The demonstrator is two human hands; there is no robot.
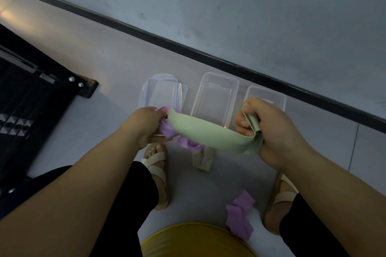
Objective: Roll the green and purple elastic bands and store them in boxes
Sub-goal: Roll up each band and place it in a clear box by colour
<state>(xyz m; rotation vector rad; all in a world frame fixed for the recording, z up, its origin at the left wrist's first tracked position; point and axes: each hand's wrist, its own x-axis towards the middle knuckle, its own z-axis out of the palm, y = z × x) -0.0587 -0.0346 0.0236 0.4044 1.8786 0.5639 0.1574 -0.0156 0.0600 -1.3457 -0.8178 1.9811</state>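
Note:
A pale green elastic band (205,131) stretches between my two hands above the floor. My right hand (269,129) pinches its folded end. My left hand (146,126) grips the other end together with a bunched purple band (189,144) that droops below. Another purple band (240,217) lies crumpled on the floor by my right foot. A small green and purple piece (203,160) lies on the floor under the stretched band. Two clear open boxes (215,98) (265,95) stand on the floor beyond my hands, the right one partly hidden by my right hand.
A clear lid with a purple seal (161,92) lies left of the boxes. A dark skirting board (208,54) runs along the wall behind. A black metal frame (41,89) stands at left. A yellow round seat edge (196,238) shows between my sandalled feet.

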